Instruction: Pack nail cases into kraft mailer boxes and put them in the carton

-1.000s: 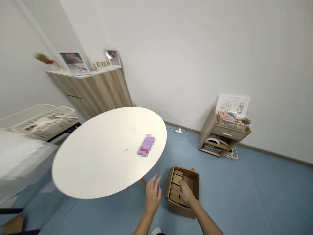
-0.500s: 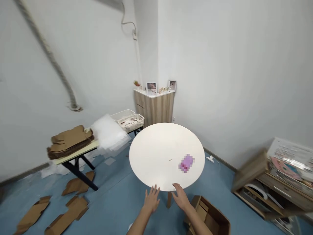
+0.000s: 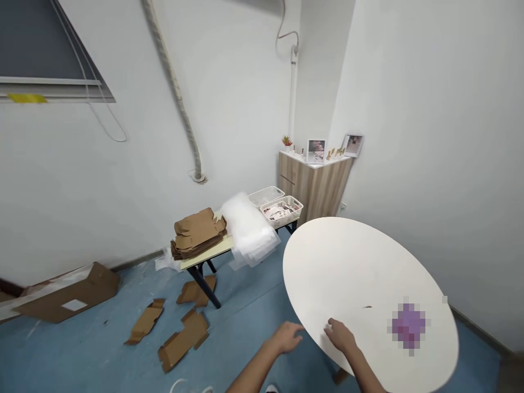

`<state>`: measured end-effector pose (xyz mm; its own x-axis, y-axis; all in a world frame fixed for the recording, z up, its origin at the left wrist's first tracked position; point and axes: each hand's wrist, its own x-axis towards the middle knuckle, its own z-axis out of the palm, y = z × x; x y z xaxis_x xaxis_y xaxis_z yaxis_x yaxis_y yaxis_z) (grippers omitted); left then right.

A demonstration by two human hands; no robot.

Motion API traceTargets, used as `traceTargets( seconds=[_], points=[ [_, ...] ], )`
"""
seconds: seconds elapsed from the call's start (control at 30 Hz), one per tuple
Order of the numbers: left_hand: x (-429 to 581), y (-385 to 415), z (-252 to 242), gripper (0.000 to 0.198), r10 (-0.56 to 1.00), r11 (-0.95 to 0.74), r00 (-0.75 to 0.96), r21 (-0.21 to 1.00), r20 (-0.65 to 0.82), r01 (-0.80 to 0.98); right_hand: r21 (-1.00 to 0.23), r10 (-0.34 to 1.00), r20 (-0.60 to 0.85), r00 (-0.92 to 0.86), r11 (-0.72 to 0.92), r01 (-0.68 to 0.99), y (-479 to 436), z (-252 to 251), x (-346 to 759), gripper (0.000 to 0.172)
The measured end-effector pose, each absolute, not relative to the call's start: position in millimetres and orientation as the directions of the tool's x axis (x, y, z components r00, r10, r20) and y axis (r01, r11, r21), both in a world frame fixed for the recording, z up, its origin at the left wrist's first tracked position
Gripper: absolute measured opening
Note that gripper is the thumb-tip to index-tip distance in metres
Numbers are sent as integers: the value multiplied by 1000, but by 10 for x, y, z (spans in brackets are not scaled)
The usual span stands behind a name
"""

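My left hand (image 3: 287, 337) hangs in the air just off the near left edge of the round white table (image 3: 344, 262). Its fingers are loosely bent and apart, with nothing in them. Over the table's near edge is my right hand (image 3: 340, 334), also loosely open and holding nothing; whether it touches the top I cannot tell. To its right on the table lies a blurred-out purple item (image 3: 408, 326), its kind hidden. A small dark scrap or mark (image 3: 367, 307) is on the tabletop ahead of my right hand.
Left of the table, a low bench carries stacked flat cardboard boxes (image 3: 198, 232), white foam sheets (image 3: 249, 226) and white baskets (image 3: 282, 212). Cardboard pieces (image 3: 184, 338) lie on the blue floor. A large carton (image 3: 77, 292) sits by the wall. A wooden cabinet (image 3: 315, 188) fills the corner.
My view has swung left, so the table now sits farther right and nearer. Both hands have gone from spread fingers to looser, bent ones. The open carton and right-hand drawer unit have left view.
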<state>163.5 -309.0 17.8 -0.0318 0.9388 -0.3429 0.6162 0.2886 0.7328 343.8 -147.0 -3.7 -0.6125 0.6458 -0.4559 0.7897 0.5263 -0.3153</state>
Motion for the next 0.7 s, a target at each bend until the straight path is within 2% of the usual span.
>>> traceTargets(
  seconds=[0.1,0.27,0.43,0.7],
  points=[
    [861,-3238,400,47,905,424,-291,711,-310,561,-274,665,-463,-586,521,808,-1310,183,2937,39],
    [-223,-3185,572,44,845,454,-503,741,-182,494,-319,643,-400,-653,571,757,-1095,538,1811,40],
    [-1222,-2832,502,39,806,409,-590,766,-48,496,-403,598,-325,-732,613,679,-777,669,692,38],
    [-2425,-2059,555,34,808,361,-581,700,95,616,-401,599,-248,-761,652,644,24,959,-760,33]
  ],
)
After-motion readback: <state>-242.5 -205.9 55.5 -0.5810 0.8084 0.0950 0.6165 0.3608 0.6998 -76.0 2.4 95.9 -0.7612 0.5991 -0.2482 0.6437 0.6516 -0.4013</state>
